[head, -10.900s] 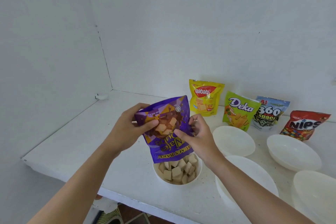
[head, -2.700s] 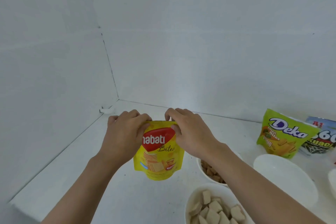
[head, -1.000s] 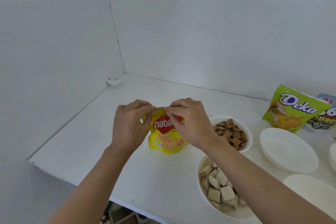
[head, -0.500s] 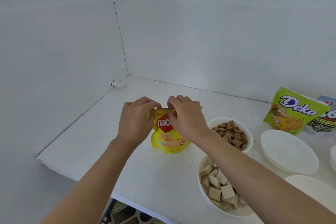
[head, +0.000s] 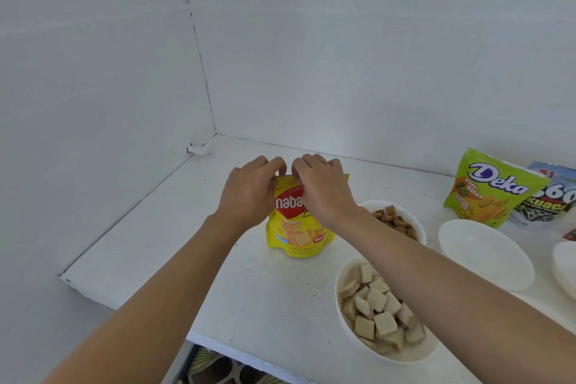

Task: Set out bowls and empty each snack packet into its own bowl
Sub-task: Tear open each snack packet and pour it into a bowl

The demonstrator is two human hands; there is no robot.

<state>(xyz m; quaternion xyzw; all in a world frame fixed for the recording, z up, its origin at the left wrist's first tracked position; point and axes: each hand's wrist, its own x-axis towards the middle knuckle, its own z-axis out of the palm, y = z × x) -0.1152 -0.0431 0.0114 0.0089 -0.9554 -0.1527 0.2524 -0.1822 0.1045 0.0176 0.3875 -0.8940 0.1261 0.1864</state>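
**While both hands pinch its top, the yellow packet stands on the counter**

Where the two walls meet at the far left, a small white fitting (head: 199,149) sits on the counter (head: 174,259). The left hand (head: 249,193) has its fingers curled over the top edge of the yellow packet (head: 296,237), grasping it. The packet stands upright with its base on the counter. The right hand (head: 324,193) grips the same edge, and its fingertips nearly meet the left hand's. The hands hide the packet's mouth, so I cannot tell whether it is torn. Just right of the packet, a bowl of brown pieces (head: 419,224) stands behind a bowl of pale wafers (head: 339,299). Further right is an empty bowl (head: 486,256). Behind that, a green packet (head: 489,187) overlaps a dark packet (head: 551,199).
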